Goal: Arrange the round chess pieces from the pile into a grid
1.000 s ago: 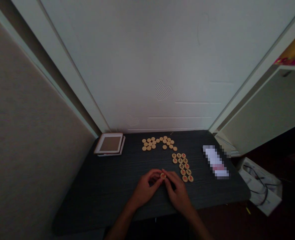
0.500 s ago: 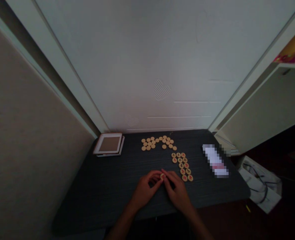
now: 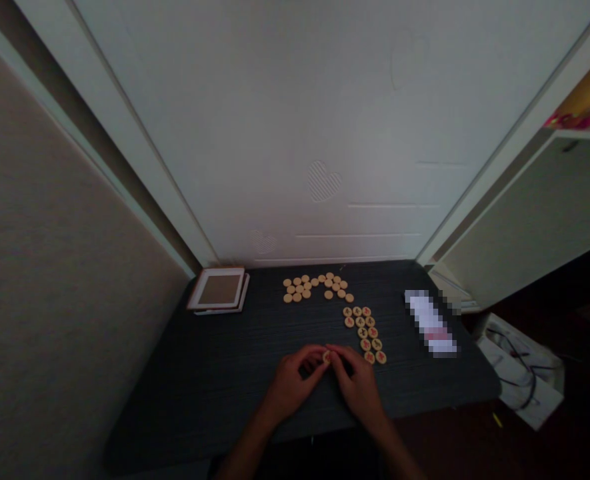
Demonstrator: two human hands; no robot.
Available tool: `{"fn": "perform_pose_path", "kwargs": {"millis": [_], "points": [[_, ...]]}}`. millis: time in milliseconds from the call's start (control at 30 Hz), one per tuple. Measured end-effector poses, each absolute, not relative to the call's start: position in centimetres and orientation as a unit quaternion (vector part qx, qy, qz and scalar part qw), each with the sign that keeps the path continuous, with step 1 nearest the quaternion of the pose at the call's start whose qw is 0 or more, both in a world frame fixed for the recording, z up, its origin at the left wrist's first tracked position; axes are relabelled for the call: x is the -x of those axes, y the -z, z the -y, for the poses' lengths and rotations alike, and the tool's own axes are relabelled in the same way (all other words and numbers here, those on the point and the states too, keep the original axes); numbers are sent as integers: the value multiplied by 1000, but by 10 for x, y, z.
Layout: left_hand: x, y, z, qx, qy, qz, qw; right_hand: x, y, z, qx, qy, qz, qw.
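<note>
Between my fingertips is a round wooden Chinese chess piece [image 3: 327, 358] with a red character on it. My left hand [image 3: 297, 378] pinches it from the left, and my right hand [image 3: 355, 377] grips it from the right; both are closed, just above the dark table [image 3: 215, 380]. To the right of my right hand, several face-up chess pieces [image 3: 363, 333] with red or dark characters lie in short rows. Farther back, plain sides up, several more pieces [image 3: 299, 289] form a cluster on the left, joined to a curved group [image 3: 335, 287] on the right.
Two stacked flat boxes or frames [image 3: 219, 291] lie at the table's back left. A blurred-out white item [image 3: 429, 323] rests near the right edge. Behind the table rises a white panel [image 3: 275, 133]. A white box with cables [image 3: 519, 373] stands on the floor at right.
Both hands have drawn slightly nearer to each other around the piece, and my right fingers have shifted on it. The pieces on the table have stayed put.
</note>
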State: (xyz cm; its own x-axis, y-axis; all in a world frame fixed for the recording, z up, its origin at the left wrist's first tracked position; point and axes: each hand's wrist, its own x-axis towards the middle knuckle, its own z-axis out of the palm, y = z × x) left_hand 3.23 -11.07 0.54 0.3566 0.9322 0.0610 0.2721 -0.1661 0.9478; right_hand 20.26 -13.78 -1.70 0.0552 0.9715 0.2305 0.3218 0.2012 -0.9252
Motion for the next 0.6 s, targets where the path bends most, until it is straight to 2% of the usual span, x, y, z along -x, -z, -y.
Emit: {"fn": "perform_pose_path", "kwargs": {"millis": [600], "points": [[-28, -5, 108, -630, -364, -430, 535, -201, 14, 141, 521, -376, 588, 492]]}}
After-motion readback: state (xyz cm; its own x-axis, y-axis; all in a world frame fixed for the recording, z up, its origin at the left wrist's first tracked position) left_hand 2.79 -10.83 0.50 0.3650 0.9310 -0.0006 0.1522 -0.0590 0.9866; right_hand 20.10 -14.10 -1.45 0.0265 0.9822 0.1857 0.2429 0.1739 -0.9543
